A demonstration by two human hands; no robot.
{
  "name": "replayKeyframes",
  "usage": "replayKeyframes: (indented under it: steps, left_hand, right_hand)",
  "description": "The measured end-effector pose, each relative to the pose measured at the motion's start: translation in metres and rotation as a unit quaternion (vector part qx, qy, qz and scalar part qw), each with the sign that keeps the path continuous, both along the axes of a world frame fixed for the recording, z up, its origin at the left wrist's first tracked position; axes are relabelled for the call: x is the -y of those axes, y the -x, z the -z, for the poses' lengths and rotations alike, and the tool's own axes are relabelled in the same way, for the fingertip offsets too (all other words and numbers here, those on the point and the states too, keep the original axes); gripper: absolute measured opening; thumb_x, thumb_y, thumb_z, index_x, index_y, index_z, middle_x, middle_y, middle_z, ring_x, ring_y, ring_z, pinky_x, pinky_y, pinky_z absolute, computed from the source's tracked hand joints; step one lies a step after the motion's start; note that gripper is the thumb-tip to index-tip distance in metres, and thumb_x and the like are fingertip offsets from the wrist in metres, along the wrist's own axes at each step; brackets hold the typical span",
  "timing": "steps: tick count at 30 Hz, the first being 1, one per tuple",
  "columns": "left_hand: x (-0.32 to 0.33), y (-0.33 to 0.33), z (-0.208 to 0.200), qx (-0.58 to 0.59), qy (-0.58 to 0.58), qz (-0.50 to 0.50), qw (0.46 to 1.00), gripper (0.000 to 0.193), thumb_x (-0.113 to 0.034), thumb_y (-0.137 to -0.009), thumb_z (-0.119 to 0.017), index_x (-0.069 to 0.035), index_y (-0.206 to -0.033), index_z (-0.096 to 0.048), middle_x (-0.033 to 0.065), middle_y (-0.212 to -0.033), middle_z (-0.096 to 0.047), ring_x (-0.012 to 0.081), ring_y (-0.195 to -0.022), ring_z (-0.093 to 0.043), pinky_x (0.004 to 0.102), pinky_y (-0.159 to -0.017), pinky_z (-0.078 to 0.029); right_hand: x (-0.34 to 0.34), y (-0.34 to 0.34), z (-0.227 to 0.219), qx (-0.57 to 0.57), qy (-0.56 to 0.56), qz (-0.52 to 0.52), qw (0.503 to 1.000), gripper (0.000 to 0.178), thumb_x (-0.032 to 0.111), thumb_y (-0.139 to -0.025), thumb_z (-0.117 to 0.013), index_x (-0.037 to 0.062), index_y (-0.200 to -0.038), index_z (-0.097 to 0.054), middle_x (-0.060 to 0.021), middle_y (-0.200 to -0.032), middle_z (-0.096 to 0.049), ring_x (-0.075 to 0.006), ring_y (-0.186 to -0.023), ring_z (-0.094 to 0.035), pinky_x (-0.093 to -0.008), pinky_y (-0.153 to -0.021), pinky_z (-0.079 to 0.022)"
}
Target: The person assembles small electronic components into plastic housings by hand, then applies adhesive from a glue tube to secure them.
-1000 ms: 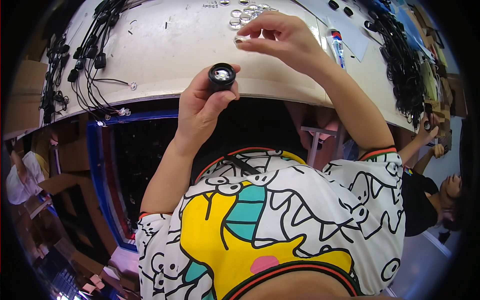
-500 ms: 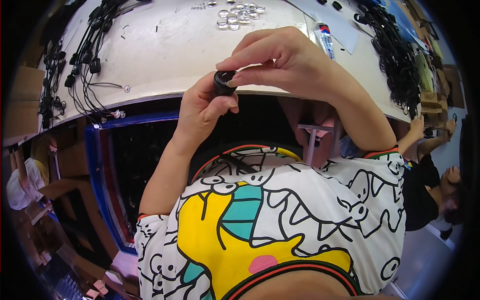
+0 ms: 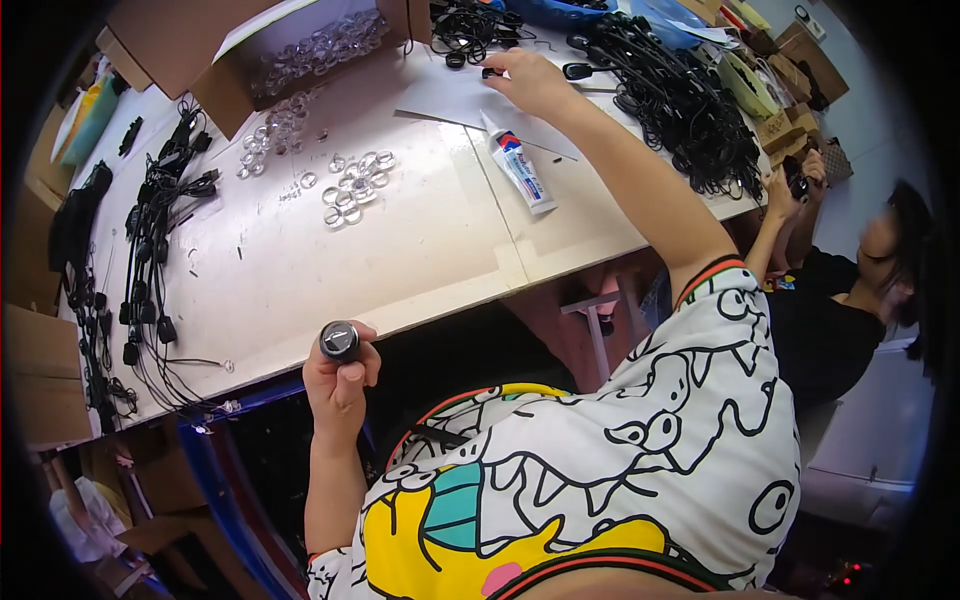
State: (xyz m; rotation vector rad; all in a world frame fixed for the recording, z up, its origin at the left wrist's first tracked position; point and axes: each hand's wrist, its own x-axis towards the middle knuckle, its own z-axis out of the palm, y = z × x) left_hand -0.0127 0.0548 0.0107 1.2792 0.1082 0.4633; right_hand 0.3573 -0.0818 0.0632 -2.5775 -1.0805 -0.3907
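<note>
A stubby black cylinder (image 3: 340, 341) is wrapped up snugly in the grip of the left hand (image 3: 332, 397), nearer the body and left of the white tube (image 3: 522, 172) on the counter (image 3: 410, 265). Beyond the tube, a small black piece (image 3: 489, 73) is pinched in the right hand (image 3: 535, 85), grip pretty narrow. Clear discs (image 3: 362, 188) are scattered left of the tube, black cables (image 3: 670, 110) piled to its right.
</note>
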Motion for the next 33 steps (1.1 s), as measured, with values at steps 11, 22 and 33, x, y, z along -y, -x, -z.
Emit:
replayKeyframes:
  steps: [11, 22, 33]
  left_hand:
    - [-0.008, 0.017, -0.001, -0.037, -0.027, -0.026, 0.999, 0.062, -0.060, -0.070, -0.059, -0.003, -0.095, -0.051, -0.0018, -0.057, -0.042, 0.0056, -0.049, -0.034, 0.0203, -0.047, -0.024]
    - [-0.008, 0.025, 0.011, 0.039, -0.016, 0.008, 0.999, 0.036, -0.031, -0.085, -0.053, 0.001, -0.101, -0.050, 0.0004, -0.068, -0.046, 0.0058, -0.056, -0.037, 0.0184, -0.053, -0.029]
    - [0.005, 0.022, 0.004, -0.046, -0.020, 0.062, 0.997, 0.022, -0.017, -0.086, -0.052, -0.002, -0.101, -0.050, -0.0025, -0.070, -0.045, 0.0048, -0.063, -0.039, 0.0174, -0.058, -0.034]
  right_hand:
    - [-0.040, 0.104, -0.030, -0.526, -0.010, -0.178, 0.832, 0.021, 0.029, -0.082, -0.056, 0.0078, -0.080, -0.061, 0.0063, -0.064, -0.049, 0.0005, -0.059, -0.039, -0.0143, -0.048, -0.027]
    - [-0.038, 0.167, 0.005, -0.191, 0.038, -0.238, 0.952, 0.027, 0.027, -0.080, -0.060, 0.0062, -0.097, -0.059, -0.0024, -0.073, -0.054, -0.0104, -0.060, -0.048, -0.0234, -0.054, -0.040]
    - [-0.027, 0.224, -0.042, -0.318, -0.028, -0.445, 0.837, 0.026, 0.010, -0.074, -0.065, 0.0047, -0.099, -0.061, -0.0037, -0.084, -0.057, -0.0102, -0.060, -0.046, -0.0207, -0.053, -0.037]
